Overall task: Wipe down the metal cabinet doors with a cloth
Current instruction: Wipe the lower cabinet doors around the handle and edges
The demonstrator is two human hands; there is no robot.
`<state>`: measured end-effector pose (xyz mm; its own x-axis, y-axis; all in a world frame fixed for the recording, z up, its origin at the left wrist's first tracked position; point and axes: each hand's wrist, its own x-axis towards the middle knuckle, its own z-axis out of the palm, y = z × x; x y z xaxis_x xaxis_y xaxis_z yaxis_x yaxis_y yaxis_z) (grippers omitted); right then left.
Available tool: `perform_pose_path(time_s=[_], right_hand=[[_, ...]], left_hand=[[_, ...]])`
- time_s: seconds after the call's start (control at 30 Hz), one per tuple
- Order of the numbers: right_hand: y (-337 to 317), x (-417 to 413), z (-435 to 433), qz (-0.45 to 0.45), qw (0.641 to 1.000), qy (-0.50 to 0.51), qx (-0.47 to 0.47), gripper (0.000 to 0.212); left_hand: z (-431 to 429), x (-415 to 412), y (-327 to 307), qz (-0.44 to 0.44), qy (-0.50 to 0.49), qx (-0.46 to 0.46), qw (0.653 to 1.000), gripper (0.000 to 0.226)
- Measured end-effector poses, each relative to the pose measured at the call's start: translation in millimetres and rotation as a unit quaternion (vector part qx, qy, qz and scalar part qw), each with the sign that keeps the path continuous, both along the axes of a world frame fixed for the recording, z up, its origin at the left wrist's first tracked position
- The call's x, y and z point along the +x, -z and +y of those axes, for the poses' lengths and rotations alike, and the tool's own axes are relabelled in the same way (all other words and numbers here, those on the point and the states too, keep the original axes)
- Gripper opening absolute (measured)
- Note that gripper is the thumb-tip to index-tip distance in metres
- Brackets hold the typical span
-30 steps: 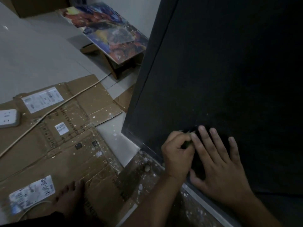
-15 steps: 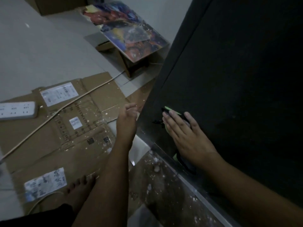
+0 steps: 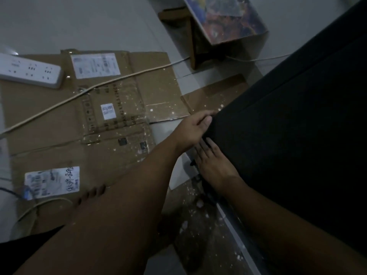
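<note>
L hand (image 3: 195, 127) now round cabinet door (image 3: 288, 126) corner, over paint-flecked cardboard (image 3: 59, 124).

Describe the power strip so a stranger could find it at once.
Start at the flattened cardboard on the floor, left of the dark cabinet. On its far left corner lies the power strip, a long white bar. Unlike the flat white labels nearby, it is thick and dotted with sockets.
</note>
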<state>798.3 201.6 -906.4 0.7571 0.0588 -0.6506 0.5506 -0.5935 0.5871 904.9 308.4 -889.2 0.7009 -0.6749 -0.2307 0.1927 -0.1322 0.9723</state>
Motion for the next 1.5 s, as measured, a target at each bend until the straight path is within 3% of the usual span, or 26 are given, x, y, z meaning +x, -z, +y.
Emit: perform_pose_path(time_s=[0.3,0.4,0.47,0.6,0.7,0.87,1.0,1.07,1.17,1.5], right_hand=[[67,4,6,0.132,0.991,-0.001,-0.037,0.081],[73,-8,10,0.202,0.978,0.058,-0.008,0.062],[66,1,14,0.167,0.983,0.073,0.014,0.054],[62,23,7,0.054,0.998,-0.002,-0.013,0.087],[69,16,5,0.087,0.995,-0.012,-0.039,0.093],[71,-13,7,0.199,0.979,0.022,-0.028,0.071],[62,-10,9,0.109,0.993,0.048,0.009,0.054],[64,3,9,0.060,0.998,0.031,-0.001,0.064],[70,11,10,0.063,0.997,-0.012,-0.044,0.081],[83,-26,1,0.146,0.988,-0.004,-0.046,0.076]], left_hand=[[1,-6,31,0.075,-0.041,-0.015,0.996,0.034],[13,1,35,0.101,-0.062,0.004,0.993,0.031],[20,9,39,0.124,-0.105,0.006,0.987,0.031],[19,13,39,0.123,-0.134,0.004,0.983,0.030],[13,7,37,0.110,-0.128,0.008,0.986,0.028],[7,-3,35,0.113,-0.118,0.017,0.986,0.028],[6,-13,40,0.133,-0.149,0.018,0.980,0.025],[7,-17,45,0.139,-0.163,0.019,0.977,0.025],[7,-22,49,0.136,-0.161,0.034,0.977,0.025],[-7,-29,37,0.115,-0.125,0.028,0.985,0.026]])
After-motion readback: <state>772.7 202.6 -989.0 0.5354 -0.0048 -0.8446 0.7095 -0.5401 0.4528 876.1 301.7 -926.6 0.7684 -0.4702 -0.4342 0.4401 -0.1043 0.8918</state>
